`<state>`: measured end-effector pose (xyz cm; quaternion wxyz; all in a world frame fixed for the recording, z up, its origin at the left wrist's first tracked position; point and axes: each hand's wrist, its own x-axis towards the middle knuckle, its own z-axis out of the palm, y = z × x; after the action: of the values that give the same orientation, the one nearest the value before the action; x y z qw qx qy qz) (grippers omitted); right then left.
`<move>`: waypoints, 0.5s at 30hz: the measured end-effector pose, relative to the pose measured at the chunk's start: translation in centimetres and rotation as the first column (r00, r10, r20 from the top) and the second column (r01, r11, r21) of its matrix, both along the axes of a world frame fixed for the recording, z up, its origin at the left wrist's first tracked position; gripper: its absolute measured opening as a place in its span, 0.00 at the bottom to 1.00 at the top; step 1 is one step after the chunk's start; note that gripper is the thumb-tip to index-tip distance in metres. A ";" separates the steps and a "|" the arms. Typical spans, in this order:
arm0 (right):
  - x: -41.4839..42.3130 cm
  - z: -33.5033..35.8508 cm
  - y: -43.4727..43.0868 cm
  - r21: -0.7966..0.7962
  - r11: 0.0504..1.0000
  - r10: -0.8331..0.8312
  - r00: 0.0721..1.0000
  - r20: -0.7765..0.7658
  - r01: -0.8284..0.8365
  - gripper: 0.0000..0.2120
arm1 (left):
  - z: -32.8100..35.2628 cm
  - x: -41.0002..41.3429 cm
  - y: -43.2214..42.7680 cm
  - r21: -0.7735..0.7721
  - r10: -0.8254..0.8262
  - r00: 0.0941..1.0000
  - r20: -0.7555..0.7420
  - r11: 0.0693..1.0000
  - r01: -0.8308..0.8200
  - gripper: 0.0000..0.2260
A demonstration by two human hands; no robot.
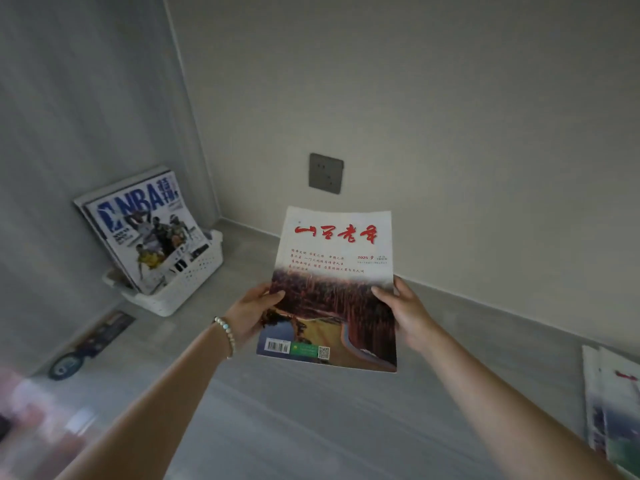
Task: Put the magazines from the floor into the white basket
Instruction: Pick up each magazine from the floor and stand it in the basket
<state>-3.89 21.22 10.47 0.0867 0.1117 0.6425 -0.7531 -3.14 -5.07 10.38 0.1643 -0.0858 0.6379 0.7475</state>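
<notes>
So, I hold a thin paper magazine with red brush lettering on a white top and a reddish forest landscape below (335,289) out in front of me, cover up, above the grey floor (311,420). My left hand (250,315) grips its left edge, thumb lying across the cover and the fingers hidden underneath; a string of pale beads (227,336) circles that wrist. My right hand (405,311) clamps the right edge the same way, thumb on top, fingers out of sight below.

At ten o'clock from the magazine, in the corner where the two walls meet, sits the white perforated plastic basket (194,282). A blue-and-white basketball magazine with large NBA letters (145,230) stands in it, leaning back against the left wall, with more issues behind it.

At twelve o'clock, a grey square wall socket (326,173) is set in the pale wall. At four o'clock, at the frame's edge, a loose pile of magazines (613,407) lies on the floor. At eight o'clock, a dark flat printed strip (91,344) lies along the wall's foot.
</notes>
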 end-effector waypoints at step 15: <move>-12.5 8.1 -27.5 0.201 0.963 0.233 0.928 -0.289 -0.179 0.13 | 7.7 -4.3 -24.3 -0.084 0.520 0.801 -0.297 0.821 -0.564 0.04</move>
<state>-16.42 -6.27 18.62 0.0537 -0.0693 0.7185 -0.6899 -7.42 -29.40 18.08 -0.1501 -0.1796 0.6628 0.7113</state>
